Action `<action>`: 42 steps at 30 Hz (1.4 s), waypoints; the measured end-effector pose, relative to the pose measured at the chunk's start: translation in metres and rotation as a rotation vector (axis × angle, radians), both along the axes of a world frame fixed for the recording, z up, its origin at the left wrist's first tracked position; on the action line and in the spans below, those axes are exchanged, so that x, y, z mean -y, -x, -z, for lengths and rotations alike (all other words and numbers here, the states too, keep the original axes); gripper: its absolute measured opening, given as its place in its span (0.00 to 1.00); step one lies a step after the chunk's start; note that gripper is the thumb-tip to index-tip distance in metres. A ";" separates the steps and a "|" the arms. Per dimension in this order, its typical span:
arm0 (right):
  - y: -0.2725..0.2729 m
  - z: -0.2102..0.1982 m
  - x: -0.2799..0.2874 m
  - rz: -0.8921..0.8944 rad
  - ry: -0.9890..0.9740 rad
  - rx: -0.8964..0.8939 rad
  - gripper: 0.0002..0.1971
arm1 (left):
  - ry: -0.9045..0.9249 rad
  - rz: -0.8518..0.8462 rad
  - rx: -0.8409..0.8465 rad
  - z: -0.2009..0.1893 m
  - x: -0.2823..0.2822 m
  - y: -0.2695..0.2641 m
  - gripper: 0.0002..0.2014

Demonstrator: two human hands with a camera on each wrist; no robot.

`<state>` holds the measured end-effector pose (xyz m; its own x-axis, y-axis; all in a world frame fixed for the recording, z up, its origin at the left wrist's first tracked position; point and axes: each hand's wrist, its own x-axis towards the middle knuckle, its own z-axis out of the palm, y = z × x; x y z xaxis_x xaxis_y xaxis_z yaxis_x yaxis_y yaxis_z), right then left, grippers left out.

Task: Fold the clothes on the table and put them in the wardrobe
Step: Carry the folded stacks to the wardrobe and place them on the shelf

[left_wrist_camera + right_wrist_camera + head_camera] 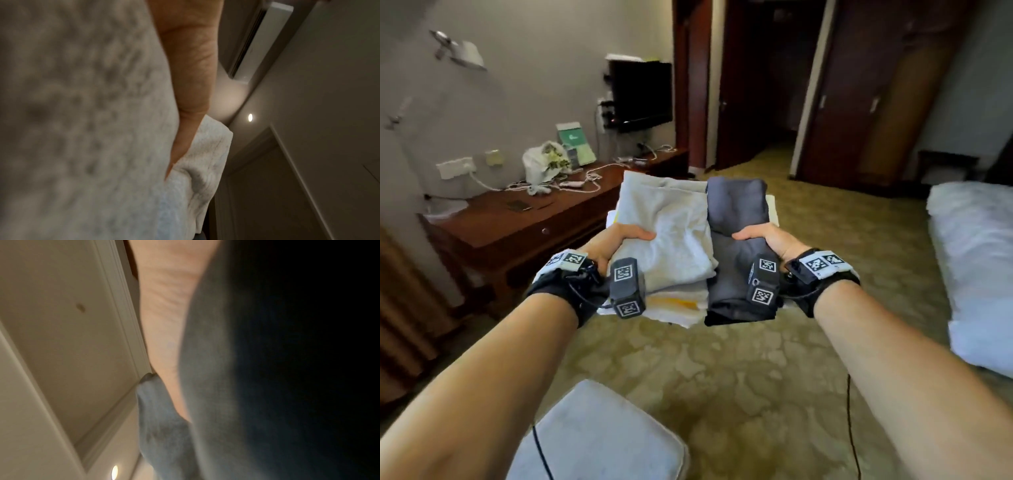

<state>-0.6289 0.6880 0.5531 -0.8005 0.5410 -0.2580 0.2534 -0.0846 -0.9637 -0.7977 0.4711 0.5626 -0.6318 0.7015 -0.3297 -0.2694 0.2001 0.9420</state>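
Short of the wardrobe (859, 102), a stack of folded clothes (678, 246) rode between the left hand (616, 243) and right hand (767, 240), thumbs clamped on top; whether the fingers beneath were curled could not be told. The wardrobe stood ahead, nearer the right hand.

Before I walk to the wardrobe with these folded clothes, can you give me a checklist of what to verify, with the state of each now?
1. Left hand grips the light grey folded garment, thumb on top: ok.
2. Right hand grips the dark grey folded garment, thumb on top: ok.
3. White folded pieces with a yellow stripe underneath are supported: cannot tell, fingers below are hidden.
4. Folds stay neat: ok, no loose part hangs.
5. Patterned carpet ahead is free of obstacles: ok.
6. Dark wooden wardrobe doors are open: not ok, they look closed.
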 end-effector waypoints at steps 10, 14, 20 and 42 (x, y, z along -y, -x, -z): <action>-0.094 -0.061 -0.171 0.460 -0.077 -0.120 0.07 | -0.061 0.479 -0.029 -0.051 -0.273 -0.008 0.22; -0.106 -0.073 -0.231 0.613 -0.067 -0.134 0.07 | -0.093 0.629 -0.038 -0.068 -0.370 -0.003 0.23; -0.108 -0.077 -0.335 0.701 -0.064 -0.169 0.11 | -0.024 0.762 -0.047 -0.077 -0.505 0.010 0.39; -0.029 -0.119 -0.918 0.587 -0.084 -0.194 0.04 | -0.131 0.590 -0.143 -0.101 -1.070 0.080 0.36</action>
<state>-0.6000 1.6062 0.6717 -0.3914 0.9171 -0.0756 0.0074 -0.0790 -0.9968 -0.8777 1.5412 0.6634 -0.1571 0.9748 -0.1583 -0.0184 0.1574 0.9874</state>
